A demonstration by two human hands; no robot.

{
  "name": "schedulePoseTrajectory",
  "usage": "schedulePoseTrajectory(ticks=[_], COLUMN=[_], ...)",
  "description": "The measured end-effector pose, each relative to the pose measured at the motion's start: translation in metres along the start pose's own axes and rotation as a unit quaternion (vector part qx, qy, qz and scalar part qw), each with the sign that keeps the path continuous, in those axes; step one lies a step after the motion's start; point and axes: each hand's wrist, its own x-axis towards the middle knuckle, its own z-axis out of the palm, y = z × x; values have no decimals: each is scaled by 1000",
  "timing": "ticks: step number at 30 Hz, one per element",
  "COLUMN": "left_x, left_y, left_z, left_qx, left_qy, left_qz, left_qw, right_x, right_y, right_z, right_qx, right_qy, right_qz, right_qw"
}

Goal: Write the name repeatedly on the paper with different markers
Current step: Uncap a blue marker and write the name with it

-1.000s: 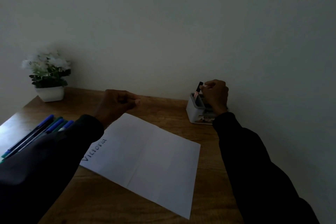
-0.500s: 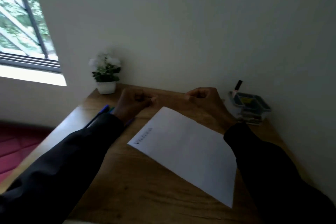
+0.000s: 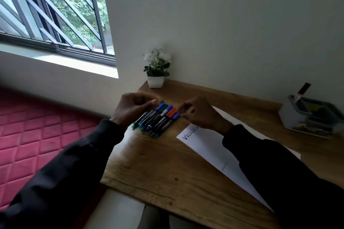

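Observation:
Several markers (image 3: pixel 158 118) with blue, green and orange caps lie side by side near the desk's left edge. My left hand (image 3: pixel 133 110) hovers over their far left end, fingers curled in with nothing visible between them. My right hand (image 3: pixel 200 115) is just right of the bunch, its fingertips pinched at the blue cap of the rightmost marker (image 3: pixel 172 120), which still lies in line with the others. The white paper (image 3: pixel 210 149) lies to the right, partly under my right sleeve. One handwritten name at its near-left corner is half hidden by my wrist.
A grey pen holder (image 3: pixel 305 120) with a black-capped marker (image 3: pixel 303 90) stands at the far right by the wall. A small potted plant (image 3: pixel 157 69) sits at the far left corner. The wooden desk (image 3: pixel 158 165) ends at left above a red quilted mattress (image 3: pixel 37 126).
The view has swung left. My right hand left the holder, where the black-capped marker stays, and crossed the paper to the markers. My left hand now hovers over them.

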Motion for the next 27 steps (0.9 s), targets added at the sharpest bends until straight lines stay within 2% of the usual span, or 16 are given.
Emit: schedulePoseTrajectory(ticks=[6,12,14,17,19,21,23,27], left_x=[-5,-5,-4,0,5,9,11,12], left_y=[-2,-4,-3,-2,1,4,9,17], left_z=[-1,2,5,12,21,34,49,75], left_qx=[-16,-35,-40,-39,-32,-21,-16,-19], left_qy=[-12,-20,-15,0,-13,-48,-90,-129], left_qz=[-10,-8,4,22,37,43,32,44], left_qw=[1000,999,999,999,999,998,995,990], right_x=[3,-2,-5,-12,-17,-25,-33,-45], right_y=[-2,5,11,12,10,5,2,1], right_z=[17,15,8,-6,-19,-27,-32,-33], right_qx=[-32,-105,-99,-11,105,263,368,422], right_qy=[-58,-94,-85,1,60,80,95,124], right_qz=[-105,-121,-126,-65,8,50,61,66], right_qw=[992,983,983,998,993,960,923,895])
